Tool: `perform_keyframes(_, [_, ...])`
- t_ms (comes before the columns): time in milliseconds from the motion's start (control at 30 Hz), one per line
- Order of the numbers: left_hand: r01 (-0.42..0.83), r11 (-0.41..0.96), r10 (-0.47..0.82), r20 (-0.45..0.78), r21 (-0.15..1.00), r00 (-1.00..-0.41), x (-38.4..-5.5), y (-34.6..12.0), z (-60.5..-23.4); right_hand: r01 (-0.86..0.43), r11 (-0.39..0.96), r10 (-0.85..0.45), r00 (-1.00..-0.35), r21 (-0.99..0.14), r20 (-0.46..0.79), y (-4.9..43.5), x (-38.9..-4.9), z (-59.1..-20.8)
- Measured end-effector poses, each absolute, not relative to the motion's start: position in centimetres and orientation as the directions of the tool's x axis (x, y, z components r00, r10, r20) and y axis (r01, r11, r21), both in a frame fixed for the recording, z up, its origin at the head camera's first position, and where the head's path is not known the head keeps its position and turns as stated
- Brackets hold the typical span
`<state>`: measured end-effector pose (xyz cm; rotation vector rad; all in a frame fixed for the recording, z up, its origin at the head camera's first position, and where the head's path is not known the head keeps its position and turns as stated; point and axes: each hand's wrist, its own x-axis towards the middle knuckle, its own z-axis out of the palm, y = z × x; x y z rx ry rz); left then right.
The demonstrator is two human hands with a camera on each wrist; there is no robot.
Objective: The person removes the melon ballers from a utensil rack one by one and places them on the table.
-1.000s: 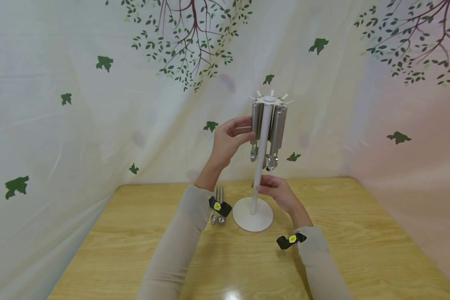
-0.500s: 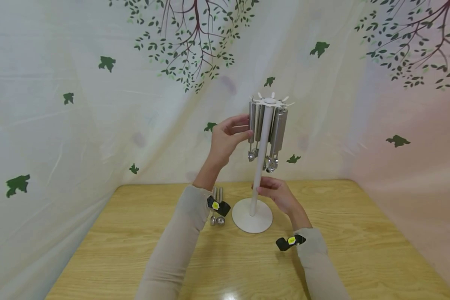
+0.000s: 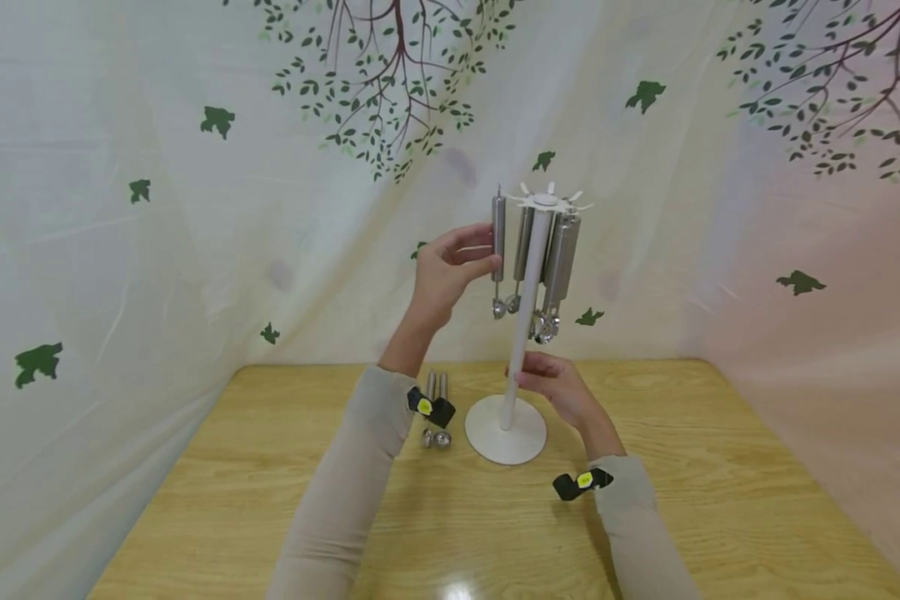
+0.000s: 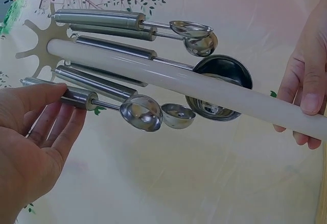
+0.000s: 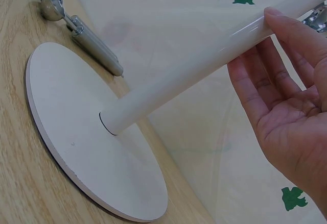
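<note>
A white stand [image 3: 531, 283] with a round base and a ring of hooks on top stands on the table. Several steel measuring spoons [image 4: 104, 83] hang from its hooks, bowls down. My left hand [image 3: 444, 271] pinches the cylindrical handle of one measuring spoon [image 4: 140, 113] between thumb and fingers. That spoon is upright, its top loop just left of the hook tips in the head view. Lower down, my right hand [image 3: 558, 385] holds the stand's pole, thumb on the near side and fingers behind, as the right wrist view shows.
Two more steel spoons [image 5: 94, 48] lie side by side on the wooden table [image 3: 270, 483], left of the stand's base [image 5: 76, 132]. A pale cloth [image 3: 157, 275] printed with branches and green leaves hangs behind and beside the table.
My left hand has drawn its measuring spoon leftward, away from the stand's hooks and the other spoons. The right hand keeps its hold low on the pole.
</note>
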<state>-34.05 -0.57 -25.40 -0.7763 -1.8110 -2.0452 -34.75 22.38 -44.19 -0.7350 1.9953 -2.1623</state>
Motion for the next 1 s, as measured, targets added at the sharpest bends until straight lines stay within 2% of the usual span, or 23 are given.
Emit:
perform_keyframes(267, [0.537, -0.152, 0.152, 0.557, 0.830, -0.817, -33.9, -1.5, -25.9, -0.218, -0.152, -0.398, -0.879, -0.964, 0.261, 22.4, -34.7, -44.0])
perform_keyframes(500, [0.509, -0.135, 0.171, 0.526, 0.850, -0.833, -33.8, -2.5, -26.8, -0.220, -0.112, -0.394, -0.886, -0.969, 0.246, 22.4, -34.7, -44.0])
perform_keyframes(1000, [0.395, -0.093, 0.193, 0.406, 0.914, -0.893, -34.4, -6.0, -31.0, -0.218, -0.111, -0.387, -0.889, -0.970, 0.244, 22.3, -34.7, -44.1])
